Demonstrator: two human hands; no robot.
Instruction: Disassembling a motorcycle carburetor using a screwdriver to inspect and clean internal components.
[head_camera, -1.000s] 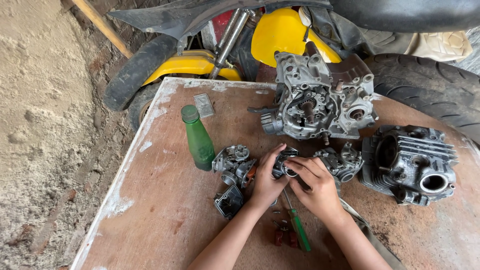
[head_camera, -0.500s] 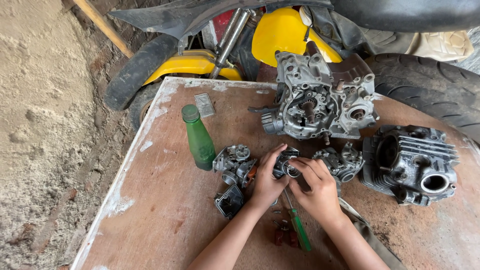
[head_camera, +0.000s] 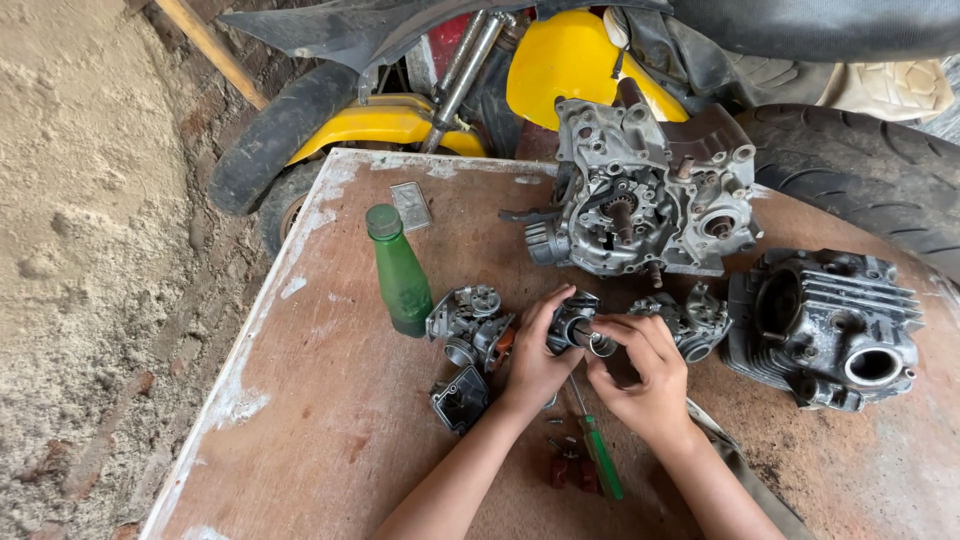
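Fingers (head_camera: 618, 335) of the right hand (head_camera: 645, 385) pinch a small metal ring or sleeve at the mouth of a carburetor body (head_camera: 572, 322), held just above the tabletop (head_camera: 330, 440) near its middle. Left hand (head_camera: 535, 360) wraps that body from the left, fingers closed round it, thumb on top. Whether the ring is seated or loose can't be told; the hands hide the joint.

Judging by what lies about, the teardown looks well along and reassembly hardly begun. A second carb part (head_camera: 470, 322) sits just left of the hands, w/ a dark float bowl (head_camera: 460, 398) off and lying below it. Another carb piece (head_camera: 695, 320) rests to the right. A green-handled screwdriver (head_camera: 598, 455) and small loose screws lie btwn the forearms.

Further out: green bottle (head_camera: 400, 275) upright, engine crankcase (head_camera: 645, 205) at the far edge, finned cylinder head (head_camera: 830, 325) at right, yellow motorbike (head_camera: 570, 60) behind.
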